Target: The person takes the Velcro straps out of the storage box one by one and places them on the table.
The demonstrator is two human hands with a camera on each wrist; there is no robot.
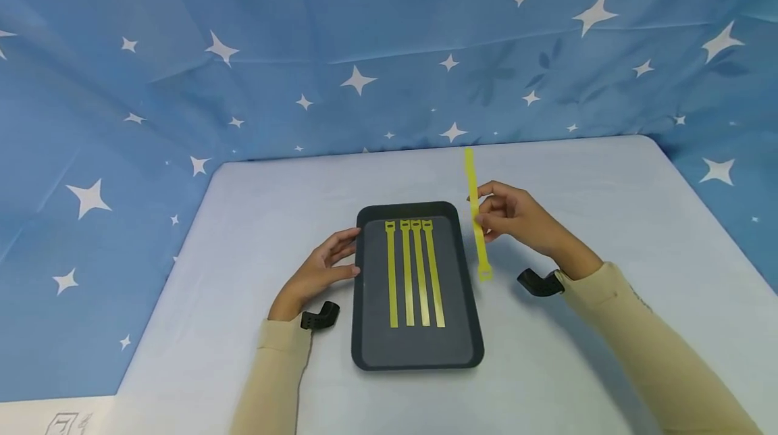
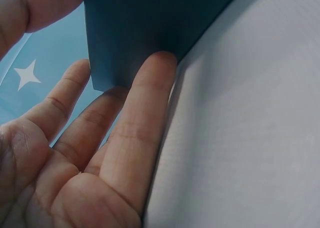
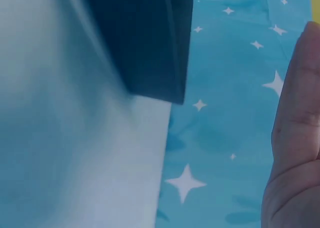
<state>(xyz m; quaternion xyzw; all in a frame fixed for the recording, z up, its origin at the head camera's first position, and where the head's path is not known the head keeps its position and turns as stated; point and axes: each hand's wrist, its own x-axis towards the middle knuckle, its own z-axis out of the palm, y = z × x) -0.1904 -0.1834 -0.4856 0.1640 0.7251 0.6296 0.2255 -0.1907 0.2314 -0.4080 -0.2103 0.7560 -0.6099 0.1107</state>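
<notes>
A dark grey tray (image 1: 417, 354) lies on the white table with several yellow hook-and-loop cable ties (image 1: 416, 273) side by side in it, slotted heads toward the far end. My left hand (image 1: 322, 265) rests against the tray's left side, fingertips and thumb at the rim; the left wrist view shows fairly straight fingers on the tray's outer wall (image 2: 130, 33). Beyond the right rim, my right hand (image 1: 513, 215) pinches another yellow cable tie (image 1: 473, 195) near its middle. That tie is lengthwise, its slotted head toward me. Only a sliver of yellow (image 3: 316, 5) shows in the right wrist view.
The white table (image 1: 292, 198) extends around the tray. A blue cloth with white stars (image 1: 389, 50) hangs behind it and at both sides. Black wrist mounts (image 1: 541, 282) sit at both cuffs. A pale printed item (image 1: 61, 418) shows at the lower left corner.
</notes>
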